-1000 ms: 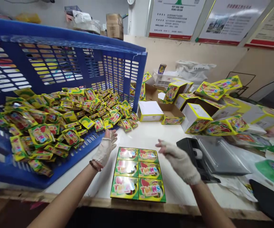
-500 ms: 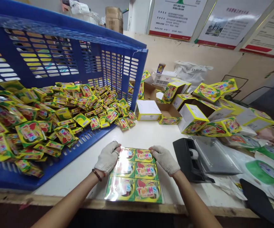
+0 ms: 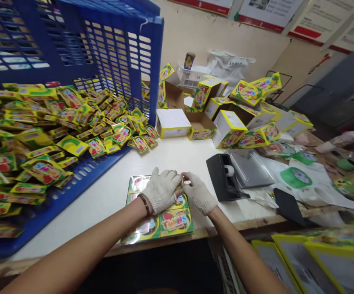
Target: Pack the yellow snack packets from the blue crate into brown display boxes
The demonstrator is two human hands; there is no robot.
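Note:
A flat pack of small yellow-green TWINS boxes in shiny clear plastic lies near the front edge of the white table. My left hand, in a white knitted glove, rests flat across the pack's upper part, its fingers stretched to the right. At the upper right corner, my gloved right hand has its fingers bent and drawn together. Both hands' fingertips nearly meet there. Whatever the right fingers pinch is too small to make out. The left hand covers some of the upper boxes.
A blue basket on the left holds many small boxes. Display cartons stand at the back. To the right are a black tape dispenser, clear plastic sheets and a green tape roll. More yellow-edged cartons sit lower right.
My left hand has moved from the pack's upper left corner rightward over its top. The right hand stays by the upper right corner, fingers more bent. The view has turned right and down.

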